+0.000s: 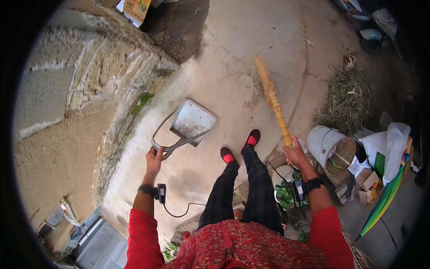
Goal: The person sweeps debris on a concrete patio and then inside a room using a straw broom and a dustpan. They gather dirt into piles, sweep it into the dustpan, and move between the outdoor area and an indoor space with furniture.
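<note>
My left hand (154, 159) grips the looped metal handle of a metal dustpan (193, 119), whose scuffed, dirty pan hangs just beyond it, left of my feet. In my right hand (296, 153) is the bound grip of a straw hand broom (276, 107); its bristles point forward and away from me. The broom and the dustpan are apart. Thin strands of dry debris (253, 84) are scattered on the concrete floor beside the broom's bristles. Each forearm wears a strapped device with a cable.
A heap of dry grass (347, 97) lies at the right. Nearer stand a tipped white bucket (322, 144), a folded striped umbrella (386, 196), plastic bags and a potted plant (285, 196). At the left, the paving ends at a rough ledge (114, 144).
</note>
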Action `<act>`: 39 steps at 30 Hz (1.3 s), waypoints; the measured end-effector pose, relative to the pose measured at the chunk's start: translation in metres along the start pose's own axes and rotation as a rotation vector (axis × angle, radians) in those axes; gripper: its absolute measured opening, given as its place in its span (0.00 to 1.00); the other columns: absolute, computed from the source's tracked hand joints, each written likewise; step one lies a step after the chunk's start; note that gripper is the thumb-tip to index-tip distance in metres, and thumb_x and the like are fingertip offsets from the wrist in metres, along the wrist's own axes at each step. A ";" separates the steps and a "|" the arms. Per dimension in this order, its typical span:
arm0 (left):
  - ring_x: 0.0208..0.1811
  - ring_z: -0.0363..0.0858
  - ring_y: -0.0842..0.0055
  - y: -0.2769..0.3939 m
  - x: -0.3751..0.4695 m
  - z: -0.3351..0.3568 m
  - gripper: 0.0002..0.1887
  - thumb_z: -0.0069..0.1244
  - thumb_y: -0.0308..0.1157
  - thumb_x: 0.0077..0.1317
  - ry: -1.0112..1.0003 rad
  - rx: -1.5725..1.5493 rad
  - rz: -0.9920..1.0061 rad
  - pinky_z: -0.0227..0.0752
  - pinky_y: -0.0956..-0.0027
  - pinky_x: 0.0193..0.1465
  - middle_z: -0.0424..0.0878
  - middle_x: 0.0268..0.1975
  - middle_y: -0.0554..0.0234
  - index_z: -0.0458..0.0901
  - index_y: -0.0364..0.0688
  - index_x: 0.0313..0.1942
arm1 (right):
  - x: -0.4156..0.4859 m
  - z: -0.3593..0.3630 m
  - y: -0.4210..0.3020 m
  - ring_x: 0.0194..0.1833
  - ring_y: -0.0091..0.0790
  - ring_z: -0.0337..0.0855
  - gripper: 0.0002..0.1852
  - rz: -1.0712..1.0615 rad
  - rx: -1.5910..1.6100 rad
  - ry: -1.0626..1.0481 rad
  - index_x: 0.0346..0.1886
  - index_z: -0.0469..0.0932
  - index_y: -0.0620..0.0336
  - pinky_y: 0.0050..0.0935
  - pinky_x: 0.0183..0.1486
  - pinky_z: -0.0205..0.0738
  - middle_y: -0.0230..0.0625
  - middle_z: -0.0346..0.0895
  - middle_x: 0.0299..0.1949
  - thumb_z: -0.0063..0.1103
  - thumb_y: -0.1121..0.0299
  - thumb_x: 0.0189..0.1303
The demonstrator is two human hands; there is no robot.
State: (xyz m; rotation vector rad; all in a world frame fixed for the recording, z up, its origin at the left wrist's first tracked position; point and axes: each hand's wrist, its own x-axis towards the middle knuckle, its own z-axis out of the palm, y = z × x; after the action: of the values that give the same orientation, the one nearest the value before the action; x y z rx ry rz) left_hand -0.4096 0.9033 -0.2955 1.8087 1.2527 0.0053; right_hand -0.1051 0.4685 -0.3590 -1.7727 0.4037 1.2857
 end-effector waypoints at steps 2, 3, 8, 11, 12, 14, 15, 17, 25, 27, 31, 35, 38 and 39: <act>0.24 0.64 0.87 -0.016 -0.022 -0.018 0.09 0.46 0.33 0.63 0.025 -0.188 -0.076 0.61 0.80 0.24 0.71 0.27 0.72 0.72 0.36 0.31 | -0.031 -0.005 -0.006 0.10 0.25 0.63 0.32 -0.036 -0.119 -0.080 0.60 0.54 0.50 0.26 0.10 0.57 0.33 0.65 0.17 0.55 0.71 0.51; 0.23 0.62 0.88 -0.025 -0.028 -0.026 0.09 0.47 0.34 0.63 0.081 -0.097 -0.138 0.59 0.79 0.22 0.69 0.24 0.73 0.73 0.37 0.31 | -0.041 -0.007 -0.010 0.10 0.25 0.63 0.32 -0.017 -0.182 -0.095 0.60 0.54 0.50 0.26 0.10 0.57 0.33 0.65 0.17 0.55 0.71 0.50; 0.16 0.58 0.88 -0.058 -0.094 -0.068 0.12 0.43 0.38 0.63 0.294 -0.105 -0.241 0.52 0.78 0.17 0.64 0.17 0.75 0.70 0.39 0.26 | -0.039 -0.018 -0.026 0.11 0.24 0.66 0.35 0.166 -0.355 -0.356 0.61 0.55 0.50 0.24 0.12 0.61 0.33 0.67 0.18 0.58 0.71 0.48; 0.15 0.59 0.88 -0.057 -0.139 -0.074 0.13 0.41 0.39 0.63 0.444 -0.181 -0.338 0.53 0.78 0.15 0.63 0.16 0.75 0.70 0.40 0.26 | -0.006 -0.012 -0.025 0.13 0.25 0.67 0.35 0.159 -0.365 -0.575 0.60 0.53 0.52 0.25 0.11 0.62 0.34 0.67 0.18 0.58 0.74 0.47; 0.14 0.59 0.88 -0.054 -0.156 -0.075 0.12 0.41 0.39 0.63 0.469 -0.158 -0.369 0.53 0.78 0.14 0.63 0.16 0.75 0.70 0.41 0.26 | 0.005 -0.005 -0.021 0.13 0.25 0.67 0.35 0.163 -0.393 -0.618 0.60 0.53 0.53 0.26 0.11 0.62 0.34 0.67 0.18 0.57 0.75 0.48; 0.13 0.59 0.88 -0.049 -0.182 -0.069 0.12 0.41 0.39 0.63 0.540 -0.178 -0.403 0.53 0.79 0.14 0.62 0.15 0.75 0.69 0.42 0.25 | 0.030 0.003 -0.018 0.13 0.25 0.68 0.35 0.229 -0.429 -0.693 0.60 0.53 0.52 0.27 0.12 0.64 0.34 0.67 0.18 0.56 0.75 0.48; 0.13 0.58 0.88 -0.046 -0.197 -0.069 0.12 0.42 0.39 0.63 0.584 -0.213 -0.426 0.53 0.79 0.13 0.62 0.15 0.75 0.68 0.42 0.25 | 0.039 0.009 -0.015 0.14 0.25 0.68 0.34 0.288 -0.446 -0.725 0.60 0.53 0.51 0.27 0.13 0.65 0.34 0.67 0.19 0.56 0.75 0.48; 0.11 0.57 0.88 -0.042 -0.225 -0.066 0.13 0.42 0.41 0.64 0.624 -0.205 -0.453 0.55 0.79 0.12 0.60 0.14 0.76 0.66 0.44 0.25 | 0.055 0.023 -0.005 0.15 0.25 0.69 0.34 0.365 -0.479 -0.785 0.60 0.53 0.50 0.27 0.14 0.66 0.34 0.67 0.19 0.56 0.75 0.48; 0.10 0.56 0.86 -0.043 -0.335 -0.074 0.13 0.42 0.43 0.63 0.789 -0.201 -0.594 0.55 0.78 0.11 0.59 0.13 0.74 0.65 0.45 0.25 | 0.094 0.129 0.119 0.19 0.37 0.79 0.25 0.207 -0.829 -0.925 0.45 0.67 0.61 0.35 0.20 0.72 0.45 0.77 0.22 0.58 0.69 0.39; 0.09 0.56 0.85 -0.045 -0.356 -0.077 0.14 0.42 0.44 0.62 0.800 -0.136 -0.612 0.56 0.77 0.11 0.58 0.12 0.73 0.65 0.45 0.25 | 0.110 0.149 0.138 0.15 0.35 0.75 0.24 0.260 -0.860 -1.002 0.45 0.66 0.57 0.35 0.15 0.68 0.40 0.71 0.18 0.58 0.72 0.39; 0.09 0.56 0.84 -0.057 -0.380 -0.068 0.16 0.43 0.45 0.62 0.766 -0.072 -0.639 0.56 0.77 0.11 0.58 0.11 0.73 0.64 0.44 0.23 | 0.128 0.132 0.125 0.11 0.31 0.71 0.14 0.355 -0.567 -0.969 0.33 0.68 0.53 0.31 0.10 0.63 0.34 0.71 0.14 0.60 0.71 0.41; 0.11 0.59 0.84 -0.071 -0.382 -0.049 0.15 0.42 0.43 0.62 0.707 -0.083 -0.735 0.56 0.77 0.12 0.61 0.14 0.72 0.65 0.43 0.23 | 0.153 0.055 0.043 0.11 0.28 0.67 0.15 0.331 -0.435 -0.733 0.35 0.69 0.54 0.29 0.10 0.61 0.33 0.70 0.18 0.61 0.73 0.42; 0.11 0.60 0.84 -0.073 -0.380 -0.034 0.16 0.40 0.42 0.62 0.671 -0.099 -0.725 0.56 0.77 0.12 0.61 0.13 0.71 0.65 0.42 0.20 | 0.166 -0.002 -0.039 0.14 0.28 0.69 0.26 0.183 -0.457 -0.565 0.49 0.67 0.56 0.27 0.12 0.63 0.34 0.72 0.25 0.62 0.72 0.43; 0.11 0.60 0.83 -0.071 -0.380 -0.032 0.17 0.40 0.43 0.62 0.657 -0.131 -0.733 0.57 0.77 0.12 0.61 0.13 0.71 0.65 0.42 0.20 | 0.166 -0.016 -0.063 0.14 0.28 0.70 0.29 0.205 -0.479 -0.464 0.53 0.66 0.56 0.27 0.13 0.64 0.35 0.72 0.26 0.62 0.72 0.43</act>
State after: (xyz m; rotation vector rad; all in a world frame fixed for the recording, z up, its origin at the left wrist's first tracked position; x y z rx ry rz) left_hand -0.6614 0.6463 -0.1506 1.1668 2.2633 0.2810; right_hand 0.0160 0.5286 -0.4756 -1.7605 0.0067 2.0106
